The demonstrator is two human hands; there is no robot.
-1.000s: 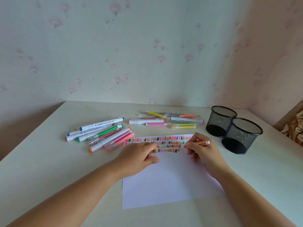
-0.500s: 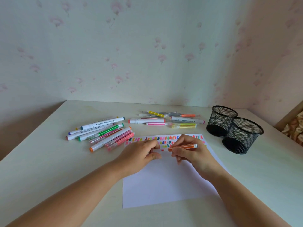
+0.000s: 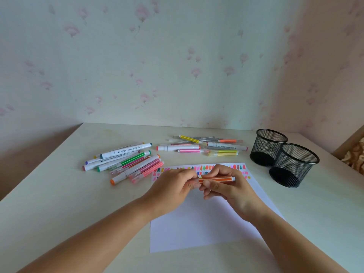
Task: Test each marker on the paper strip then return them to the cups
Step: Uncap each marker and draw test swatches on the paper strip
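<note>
An orange marker lies level between both hands, above the white paper. My right hand grips its barrel. My left hand pinches its left end, which the fingers hide. Colour swatches run along the paper's far edge. One pile of markers lies to the left of the paper, another pile behind it. Two black mesh cups stand at the right, and both look empty.
The pale table meets a flowered wall at the back and on the right. A wooden edge with something tan and crumpled shows at the far right, past the cups.
My right hand lifted the orange marker off the swatches and swung it left to level. My left hand rose from the paper and took hold of the marker's left end.
</note>
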